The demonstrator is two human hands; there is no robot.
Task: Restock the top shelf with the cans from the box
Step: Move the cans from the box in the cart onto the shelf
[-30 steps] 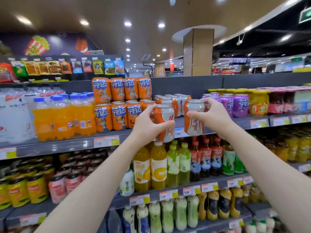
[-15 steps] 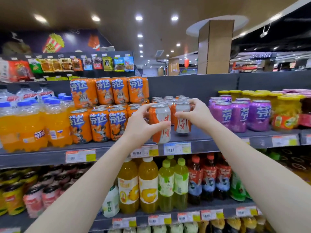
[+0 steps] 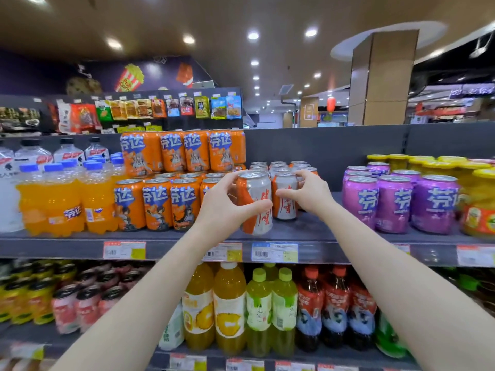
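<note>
My left hand (image 3: 222, 207) curls round a can (image 3: 255, 203) at the shelf (image 3: 321, 231) front; I can't tell if it's set down. At its 2 o'clock, my right hand (image 3: 308, 194) grips a second can (image 3: 286, 196), upright on the shelf, with stocked cans (image 3: 278, 166) at 12 o'clock.

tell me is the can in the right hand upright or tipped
Upright: the can in the right hand shows its lid on top and its sides run vertical.

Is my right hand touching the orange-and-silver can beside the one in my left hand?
Touching. The head view shows the right hand gripping the orange-and-silver can, thumb across its front.
</note>
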